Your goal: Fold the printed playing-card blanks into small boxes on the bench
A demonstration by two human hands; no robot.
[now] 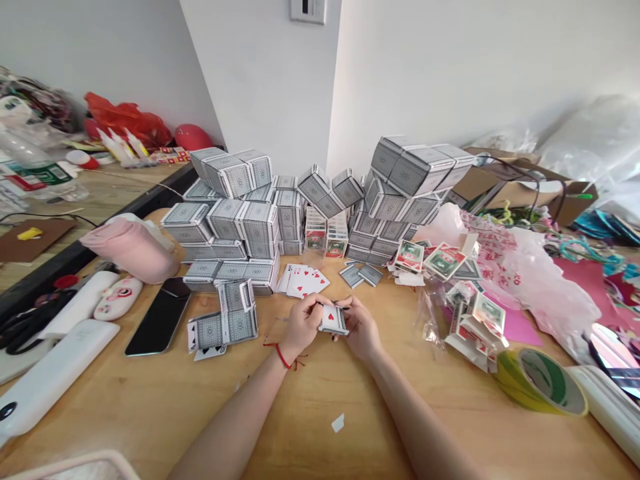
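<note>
Between my two hands, above the middle of the table, is a playing card (332, 319) with a red heart and folded-looking edges. My left hand (303, 327) pinches its left side, and my right hand (361, 328) grips its right side. Just beyond lie loose face-up playing cards (306, 281), with a few face-down cards (361, 274) to their right. A partly built piece of folded cards (225, 323) rests to the left of my left hand. Blocks made of grey-backed cards (245, 227) are stacked behind, on both sides of upright card boxes (316, 241).
A black phone (159, 317), a pink pouch (133, 247) and a white device (60, 373) lie at left. Opened card boxes (477, 323), crumpled plastic bags (520, 260) and a tape roll (541, 380) crowd the right. A white paper scrap (338, 423) lies in front.
</note>
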